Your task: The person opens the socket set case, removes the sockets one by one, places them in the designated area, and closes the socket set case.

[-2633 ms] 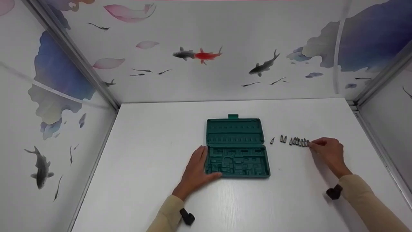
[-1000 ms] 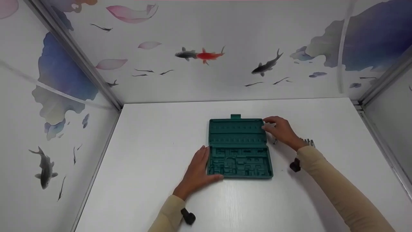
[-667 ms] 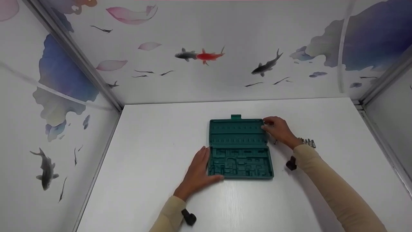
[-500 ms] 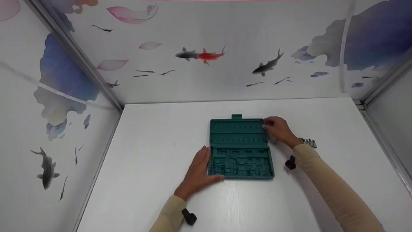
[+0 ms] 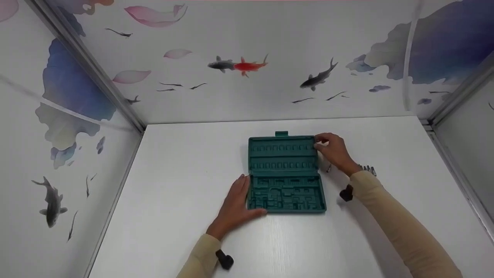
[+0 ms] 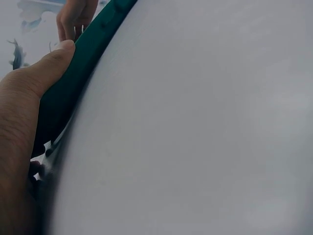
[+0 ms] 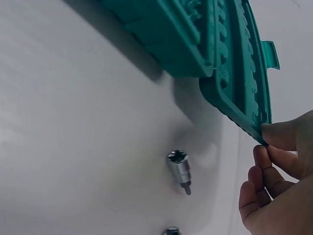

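A green plastic tool case lies unfolded, its moulded base (image 5: 285,193) nearer me and its lid (image 5: 283,154) beyond. My right hand (image 5: 335,150) pinches the lid's far right corner between thumb and fingers; in the right wrist view, the lid (image 7: 237,73) tilts up off the table. My left hand (image 5: 233,202) rests against the base's near left corner, fingers along the left side and thumb over the front edge. In the left wrist view, that thumb (image 6: 61,54) presses on the green wall (image 6: 68,88).
Right of the case stand several silver socket bits (image 5: 368,170), partly hidden behind my right wrist. One bit (image 7: 181,169) stands alone close to the hinge side. White panels with painted fish (image 5: 251,66) enclose the white table (image 5: 173,173).
My right hand has come from the row of bits to the lid's corner. Over the last half second the lid's far edge has risen slightly. The left hand has stayed put.
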A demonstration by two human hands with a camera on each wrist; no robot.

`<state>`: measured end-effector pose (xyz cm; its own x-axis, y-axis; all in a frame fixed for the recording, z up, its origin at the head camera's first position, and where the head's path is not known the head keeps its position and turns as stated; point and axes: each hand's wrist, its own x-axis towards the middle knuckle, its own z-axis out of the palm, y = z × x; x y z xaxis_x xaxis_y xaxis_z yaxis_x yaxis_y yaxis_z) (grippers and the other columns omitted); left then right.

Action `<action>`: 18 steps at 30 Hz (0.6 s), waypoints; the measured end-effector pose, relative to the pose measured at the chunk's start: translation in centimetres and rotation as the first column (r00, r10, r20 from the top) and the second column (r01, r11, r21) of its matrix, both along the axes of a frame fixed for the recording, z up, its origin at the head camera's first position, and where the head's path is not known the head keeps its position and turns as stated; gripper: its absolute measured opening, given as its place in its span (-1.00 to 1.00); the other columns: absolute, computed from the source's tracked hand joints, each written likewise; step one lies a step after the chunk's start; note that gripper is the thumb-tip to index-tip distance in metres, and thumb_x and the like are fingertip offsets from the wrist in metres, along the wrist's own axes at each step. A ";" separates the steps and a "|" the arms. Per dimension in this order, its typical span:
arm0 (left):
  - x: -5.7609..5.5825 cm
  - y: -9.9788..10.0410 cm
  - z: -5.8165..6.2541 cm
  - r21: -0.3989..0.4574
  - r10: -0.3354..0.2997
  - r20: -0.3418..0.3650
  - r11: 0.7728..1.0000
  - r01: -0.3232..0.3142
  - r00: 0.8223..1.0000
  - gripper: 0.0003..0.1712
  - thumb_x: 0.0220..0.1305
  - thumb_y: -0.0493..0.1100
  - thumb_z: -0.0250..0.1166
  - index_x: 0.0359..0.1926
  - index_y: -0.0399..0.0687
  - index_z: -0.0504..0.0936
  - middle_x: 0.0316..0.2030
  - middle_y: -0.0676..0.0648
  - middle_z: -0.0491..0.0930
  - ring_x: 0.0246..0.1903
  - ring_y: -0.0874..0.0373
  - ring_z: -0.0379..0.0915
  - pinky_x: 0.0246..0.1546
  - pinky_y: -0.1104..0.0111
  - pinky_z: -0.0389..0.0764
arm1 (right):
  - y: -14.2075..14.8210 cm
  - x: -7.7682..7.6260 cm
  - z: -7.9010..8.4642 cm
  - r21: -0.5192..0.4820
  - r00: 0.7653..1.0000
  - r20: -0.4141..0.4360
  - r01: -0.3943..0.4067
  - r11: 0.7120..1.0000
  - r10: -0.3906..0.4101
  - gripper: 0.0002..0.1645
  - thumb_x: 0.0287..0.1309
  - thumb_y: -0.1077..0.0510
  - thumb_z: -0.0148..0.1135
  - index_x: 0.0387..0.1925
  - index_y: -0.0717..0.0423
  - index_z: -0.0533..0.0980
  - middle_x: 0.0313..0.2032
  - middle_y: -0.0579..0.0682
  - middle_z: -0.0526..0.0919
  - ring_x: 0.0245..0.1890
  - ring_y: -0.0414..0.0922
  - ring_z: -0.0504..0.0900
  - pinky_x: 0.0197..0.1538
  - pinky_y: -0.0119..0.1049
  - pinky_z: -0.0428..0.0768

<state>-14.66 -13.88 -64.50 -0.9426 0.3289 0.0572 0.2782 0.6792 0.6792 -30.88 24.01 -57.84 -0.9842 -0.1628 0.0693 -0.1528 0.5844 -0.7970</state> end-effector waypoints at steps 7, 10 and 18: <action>0.2 0.0 0.3 0.006 0.003 -0.003 1.000 -0.002 1.000 0.48 0.24 0.61 0.42 0.81 -0.06 -0.07 0.78 -0.16 -0.08 0.74 -0.14 -0.15 0.65 -0.17 0.12 | 0.1 0.5 1.0 -0.020 0.994 -0.110 0.002 1.000 -0.005 -0.64 0.52 0.36 0.29 0.25 0.33 0.69 0.13 0.29 0.76 0.17 0.21 0.60 0.15 0.02 0.55; 0.2 0.1 0.3 0.003 0.002 -0.003 1.000 -0.002 1.000 0.48 0.24 0.61 0.42 0.81 -0.06 -0.07 0.78 -0.16 -0.08 0.74 -0.13 -0.15 0.66 -0.16 0.12 | 0.2 0.9 1.4 -0.020 0.988 -0.155 0.013 1.000 -0.016 -0.66 0.51 0.39 0.28 0.22 0.32 0.72 0.10 0.27 0.79 0.12 0.18 0.63 0.10 -0.08 0.55; 0.1 0.3 0.2 -0.006 0.010 0.004 1.000 -0.010 1.000 0.47 0.22 0.62 0.42 0.81 -0.03 -0.06 0.78 -0.13 -0.08 0.74 -0.09 -0.16 0.67 -0.13 0.10 | 0.3 2.4 2.3 -0.047 0.967 -0.246 0.055 0.997 -0.065 -0.71 0.49 0.41 0.32 0.15 0.32 0.74 0.03 0.26 0.81 0.04 0.15 0.67 0.02 -0.26 0.53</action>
